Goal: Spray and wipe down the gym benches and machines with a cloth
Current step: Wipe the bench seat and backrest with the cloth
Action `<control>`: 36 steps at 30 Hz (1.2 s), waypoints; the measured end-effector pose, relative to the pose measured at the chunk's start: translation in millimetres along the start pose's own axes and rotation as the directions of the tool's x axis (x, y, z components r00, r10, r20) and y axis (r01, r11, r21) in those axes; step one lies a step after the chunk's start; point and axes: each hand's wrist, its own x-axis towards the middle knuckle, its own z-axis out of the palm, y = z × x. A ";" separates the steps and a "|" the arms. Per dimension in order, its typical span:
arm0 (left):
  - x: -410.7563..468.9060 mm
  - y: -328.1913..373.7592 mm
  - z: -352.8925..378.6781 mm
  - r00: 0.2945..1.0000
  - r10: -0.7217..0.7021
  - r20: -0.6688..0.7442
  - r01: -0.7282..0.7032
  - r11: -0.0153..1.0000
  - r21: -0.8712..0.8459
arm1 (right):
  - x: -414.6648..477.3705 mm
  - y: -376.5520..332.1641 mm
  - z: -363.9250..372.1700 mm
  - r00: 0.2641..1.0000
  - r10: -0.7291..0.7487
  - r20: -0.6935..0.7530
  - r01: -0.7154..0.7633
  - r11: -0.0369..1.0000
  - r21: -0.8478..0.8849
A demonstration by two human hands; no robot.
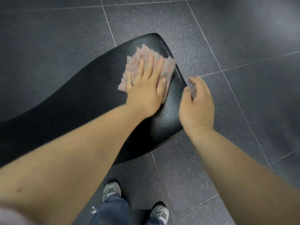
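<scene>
The bench [78, 111] is taking the wiping step: the left hand [144, 90], fingers flat and spread, is pressing the cloth [146, 51] onto its end. The right hand [196, 103] is hovering beside the edge, loosely curled and empty. The next move is probably sweeping the cloth along the pad.

Left hand [144, 91] presses cloth [168, 66] flat on bench pad [81, 101], right hand [197, 104] at its edge.
</scene>
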 end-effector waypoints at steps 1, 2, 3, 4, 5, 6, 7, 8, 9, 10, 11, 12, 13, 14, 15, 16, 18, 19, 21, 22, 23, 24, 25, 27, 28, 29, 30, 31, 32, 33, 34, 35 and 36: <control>-35.2 -11.7 4.6 0.998 0.061 0.010 -0.061 0.998 -0.003 | 3.1 -6.6 5.6 0.996 -0.092 0.000 0.091 0.994 -0.062; -70.8 -27.8 8.7 0.996 0.086 0.036 -0.087 0.996 0.015 | 6.6 -15.5 11.4 0.987 -0.156 0.030 0.158 0.982 -0.101; -102.5 -46.7 12.3 0.995 0.069 0.076 -0.072 0.997 0.039 | 9.5 -23.5 17.7 0.980 -0.189 0.069 0.196 0.973 -0.125; -127.9 -66.9 13.3 0.991 0.023 0.128 -0.031 0.998 0.056 | 11.1 -32.3 24.5 0.972 -0.210 0.106 0.224 0.963 -0.148; -144.6 -82.9 11.2 0.985 -0.042 0.168 0.035 0.998 0.044 | 11.5 -39.6 32.3 0.964 -0.231 0.131 0.252 0.952 -0.175; -153.5 -92.7 8.5 0.976 -0.125 0.179 0.124 0.992 0.014 | 9.9 -45.0 40.5 0.955 -0.258 0.149 0.286 0.935 -0.209; -153.5 -95.8 6.7 0.962 -0.203 0.184 0.213 0.976 -0.037 | 6.7 -48.4 47.8 0.939 -0.301 0.164 0.334 0.911 -0.241; -147.3 -96.1 3.5 0.945 -0.268 0.186 0.293 0.948 -0.121 | 0.5 -53.0 57.4 0.912 -0.358 0.199 0.402 0.877 -0.262; -134.8 -91.3 -2.0 0.931 -0.324 0.170 0.358 0.902 -0.241 | -7.7 -57.1 65.8 0.876 -0.413 0.248 0.471 0.841 -0.264; -119.4 -85.8 -8.5 0.910 -0.377 0.174 0.415 0.818 -0.398 | -16.0 -61.3 73.7 0.838 -0.454 0.301 0.529 0.812 -0.248; -104.8 -82.4 -16.8 0.883 -0.425 0.198 0.456 0.678 -0.576 | -22.6 -65.4 81.6 0.808 -0.479 0.343 0.565 0.796 -0.219; -94.7 -81.8 -29.5 0.851 -0.459 0.254 0.475 0.469 -0.745 | -27.9 -69.9 90.4 0.784 -0.497 0.371 0.588 0.786 -0.190; -92.0 -85.9 -41.3 0.831 -0.470 0.298 0.455 0.265 -0.850 | -32.6 -73.1 97.6 0.765 -0.509 0.395 0.606 0.777 -0.170; -96.1 -94.2 -50.9 0.817 -0.486 0.310 0.427 0.150 -0.892 | -36.6 -73.7 104.6 0.743 -0.513 0.430 0.623 0.765 -0.163; -105.4 -104.6 -57.8 0.803 -0.523 0.286 0.415 0.146 -0.898 | -40.4 -71.5 112.6 0.706 -0.509 0.493 0.652 0.739 -0.172; -117.9 -115.3 -61.4 0.776 -0.580 0.248 0.427 0.194 -0.883 | -45.3 -66.0 120.8 0.653 -0.494 0.574 0.702 0.679 -0.215; -141.3 -136.1 -62.1 0.706 -0.691 0.157 0.513 0.345 -0.786 | -61.0 -48.8 136.4 0.534 -0.480 0.696 0.827 0.469 -0.311; -149.5 -146.0 -58.8 0.688 -0.712 0.140 0.565 0.404 -0.720 | -69.9 -40.8 139.7 0.483 -0.479 0.733 0.867 0.380 -0.324; -156.6 -160.9 -53.2 0.689 -0.704 0.173 0.646 0.488 -0.587 | -75.8 -29.1 135.4 0.349 -0.509 0.787 0.933 0.265 -0.242; -155.8 -167.2 -52.6 0.692 -0.693 0.203 0.675 0.520 -0.523 | -68.5 -24.1 130.1 0.240 -0.545 0.803 0.970 0.155 -0.185; -155.5 -172.2 -51.4 0.690 -0.685 0.234 0.699 0.547 -0.462 | -55.6 -22.8 121.2 0.147 -0.559 0.816 0.988 0.047 -0.146; -154.6 -175.2 -49.9 0.679 -0.685 0.262 0.723 0.565 -0.397 | -36.6 -25.7 112.3 0.105 -0.569 0.816 0.988 -0.035 -0.151; -154.5 -179.5 -47.4 0.667 -0.688 0.287 0.743 0.584 -0.328 | -15.4 -35.2 105.7 0.149 -0.576 0.804 0.975 -0.049 -0.216; -158.2 -187.2 -36.8 0.649 -0.685 0.329 0.758 0.621 -0.202 | 21.5 -61.2 108.9 0.392 -0.568 0.723 0.896 0.057 -0.441; -159.7 -189.9 -32.8 0.657 -0.673 0.341 0.746 0.647 -0.159 | 30.1 -72.7 119.5 0.501 -0.536 0.680 0.842 0.120 -0.526; -162.0 -194.1 -28.5 0.671 -0.662 0.334 0.731 0.668 -0.143 | 30.2 -80.2 135.0 0.551 -0.516 0.656 0.816 0.169 -0.553; -164.2 -197.2 -26.2 0.688 -0.651 0.320 0.715 0.683 -0.149 | 23.6 -82.9 152.0 0.547 -0.515 0.660 0.824 0.192 -0.533; -166.6 -200.8 -24.7 0.702 -0.643 0.307 0.705 0.689 -0.167 | 10.7 -85.5 166.1 0.515 -0.528 0.676 0.850 0.213 -0.481; -169.6 -204.5 -24.7 0.712 -0.638 0.294 0.697 0.694 -0.182 | -4.9 -82.8 178.3 0.465 -0.530 0.709 0.882 0.209 -0.421; -173.2 -209.1 -24.4 0.722 -0.635 0.274 0.688 0.700 -0.192 | -23.1 -79.2 184.6 0.399 -0.520 0.755 0.916 0.188 -0.354; -178.3 -212.6 -24.0 0.731 -0.636 0.246 0.680 0.707 -0.194 | -42.7 -68.8 188.1 0.318 -0.491 0.811 0.948 0.148 -0.282; -183.0 -215.5 -23.5 0.739 -0.640 0.212 0.673 0.713 -0.195 | -58.6 -58.3 184.3 0.219 -0.470 0.855 0.976 0.094 -0.198; -186.6 -216.8 -23.9 0.745 -0.644 0.172 0.667 0.719 -0.197 | -68.9 -46.3 175.6 0.110 -0.470 0.876 0.994 0.037 -0.106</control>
